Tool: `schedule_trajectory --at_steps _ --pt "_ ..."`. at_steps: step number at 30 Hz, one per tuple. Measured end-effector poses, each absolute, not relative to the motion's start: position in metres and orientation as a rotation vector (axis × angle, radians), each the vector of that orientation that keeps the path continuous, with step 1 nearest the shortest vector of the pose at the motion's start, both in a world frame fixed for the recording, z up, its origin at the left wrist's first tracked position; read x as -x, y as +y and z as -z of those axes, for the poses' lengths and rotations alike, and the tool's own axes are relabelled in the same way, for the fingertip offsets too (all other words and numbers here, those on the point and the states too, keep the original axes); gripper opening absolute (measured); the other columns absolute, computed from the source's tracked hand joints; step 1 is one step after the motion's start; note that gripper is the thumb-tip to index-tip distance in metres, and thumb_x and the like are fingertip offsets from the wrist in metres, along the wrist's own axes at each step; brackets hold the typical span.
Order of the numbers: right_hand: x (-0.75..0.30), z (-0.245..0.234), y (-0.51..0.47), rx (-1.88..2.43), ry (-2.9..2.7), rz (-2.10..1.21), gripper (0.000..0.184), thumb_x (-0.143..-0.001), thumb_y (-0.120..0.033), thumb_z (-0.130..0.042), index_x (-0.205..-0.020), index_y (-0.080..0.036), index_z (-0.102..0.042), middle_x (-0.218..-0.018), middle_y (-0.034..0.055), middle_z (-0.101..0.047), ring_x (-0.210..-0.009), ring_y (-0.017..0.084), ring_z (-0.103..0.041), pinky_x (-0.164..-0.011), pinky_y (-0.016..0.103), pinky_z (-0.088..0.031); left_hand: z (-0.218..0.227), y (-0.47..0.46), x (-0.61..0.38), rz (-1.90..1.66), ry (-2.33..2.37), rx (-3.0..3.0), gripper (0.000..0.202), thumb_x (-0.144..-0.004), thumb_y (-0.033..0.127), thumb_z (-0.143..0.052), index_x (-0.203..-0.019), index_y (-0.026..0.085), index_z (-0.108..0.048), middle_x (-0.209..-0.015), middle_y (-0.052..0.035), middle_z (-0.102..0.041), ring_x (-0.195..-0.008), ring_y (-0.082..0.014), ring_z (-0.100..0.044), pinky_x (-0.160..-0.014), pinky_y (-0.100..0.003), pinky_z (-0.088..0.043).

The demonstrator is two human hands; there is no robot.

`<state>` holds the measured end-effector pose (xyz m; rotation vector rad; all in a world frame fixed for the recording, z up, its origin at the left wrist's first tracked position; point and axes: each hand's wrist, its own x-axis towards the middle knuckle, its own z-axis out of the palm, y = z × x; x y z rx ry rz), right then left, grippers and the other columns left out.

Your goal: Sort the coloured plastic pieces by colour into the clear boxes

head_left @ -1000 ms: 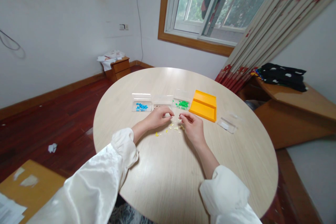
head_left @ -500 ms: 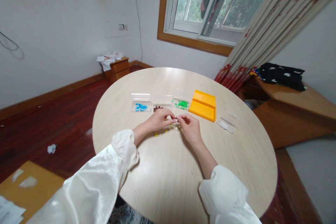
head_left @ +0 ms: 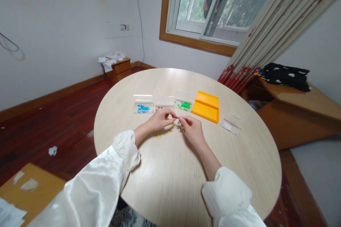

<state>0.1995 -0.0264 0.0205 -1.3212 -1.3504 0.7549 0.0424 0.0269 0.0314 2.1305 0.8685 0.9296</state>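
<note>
My left hand (head_left: 161, 118) and my right hand (head_left: 193, 128) meet over the middle of the round table, fingertips pinched together. Between them is a tiny dark piece (head_left: 177, 117), mostly covered by the fingers. Below the hands, small pale and yellow pieces (head_left: 174, 129) lie scattered on the tabletop. Just behind my left hand stands a clear box (head_left: 172, 103) with a few dark brown pieces, its front hidden by the hand. Left of it, blue pieces (head_left: 143, 108) lie in another clear box (head_left: 135, 110); to the right, green pieces (head_left: 184, 105) fill part of a third.
An open yellow case (head_left: 206, 108) lies right of the green pieces. Beyond it is a clear box (head_left: 229, 127) with a white label. The round wooden table (head_left: 165, 184) has a curved edge. A side cabinet (head_left: 301, 113) stands at the right.
My left hand has shifted slightly left and up, covering more of the brown pieces' box. The fingertips of both hands stay pinched together at the small dark piece.
</note>
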Motion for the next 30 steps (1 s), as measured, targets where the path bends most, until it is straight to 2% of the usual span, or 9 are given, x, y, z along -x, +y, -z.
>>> schedule_trajectory --at_steps 5,9,12,17,23,30 --pt "-0.221 -0.020 -0.023 1.424 -1.432 -0.568 0.030 -0.077 -0.041 -0.054 -0.076 -0.016 -0.070 -0.069 0.0041 -0.068 -0.064 0.017 -0.059 -0.063 0.030 -0.046 -0.026 0.045 -0.034 -0.973 1.026 -2.101 0.012 -0.073 0.017 -0.057 -0.077 0.013 -0.067 -0.072 -0.0026 -0.067 -0.062 -0.0106 -0.053 -0.061 -0.024 -0.042" --pt "-0.238 -0.014 -0.019 1.573 -1.592 -0.349 0.017 -0.075 -0.024 -0.054 -0.074 -0.017 -0.070 -0.077 0.0068 -0.070 -0.073 0.020 -0.062 -0.073 0.035 -0.047 -0.018 0.059 -0.025 -1.054 1.217 -2.097 0.012 -0.075 0.015 -0.054 -0.077 0.013 -0.067 -0.076 -0.0044 -0.069 -0.069 -0.0134 -0.059 -0.070 -0.027 -0.045" --pt "-0.242 -0.008 -0.018 1.648 -1.691 -0.282 0.017 -0.075 -0.016 -0.054 -0.075 -0.017 -0.070 -0.081 0.0092 -0.071 -0.078 0.021 -0.063 -0.078 0.036 -0.047 -0.014 0.064 -0.021 -1.030 1.328 -2.128 0.015 -0.076 0.015 -0.052 -0.076 0.014 -0.067 -0.080 -0.0058 -0.070 -0.075 -0.0162 -0.062 -0.075 -0.029 -0.046" --pt "-0.241 -0.003 -0.017 1.608 -1.773 -0.239 0.018 -0.077 -0.013 -0.052 -0.077 -0.017 -0.069 -0.081 0.0093 -0.069 -0.080 0.021 -0.063 -0.078 0.036 -0.047 -0.012 0.065 -0.020 -0.970 1.447 -2.224 0.017 -0.076 0.014 -0.052 -0.083 0.013 -0.068 -0.089 -0.0096 -0.070 -0.086 -0.0209 -0.062 -0.082 -0.034 -0.046" --pt "-0.210 -0.001 -0.021 1.445 -1.869 -0.201 0.020 -0.082 -0.014 -0.049 -0.085 -0.015 -0.068 -0.083 0.0098 -0.067 -0.083 0.021 -0.060 -0.077 0.035 -0.046 -0.015 0.062 -0.023 -1.015 1.438 -2.213 0.018 -0.078 0.017 -0.052 -0.083 0.014 -0.068 -0.087 -0.0087 -0.070 -0.083 -0.0198 -0.062 -0.082 -0.033 -0.046" --pt "-0.175 -0.003 -0.024 1.392 -2.111 -0.133 0.034 -0.086 -0.009 -0.043 -0.108 -0.020 -0.066 -0.108 0.0105 -0.067 -0.099 0.022 -0.056 -0.084 0.039 -0.038 -0.021 0.060 -0.021 -0.939 1.272 -2.298 0.019 -0.079 0.015 -0.050 -0.077 0.015 -0.068 -0.080 -0.0061 -0.070 -0.076 -0.0162 -0.061 -0.076 -0.028 -0.046"
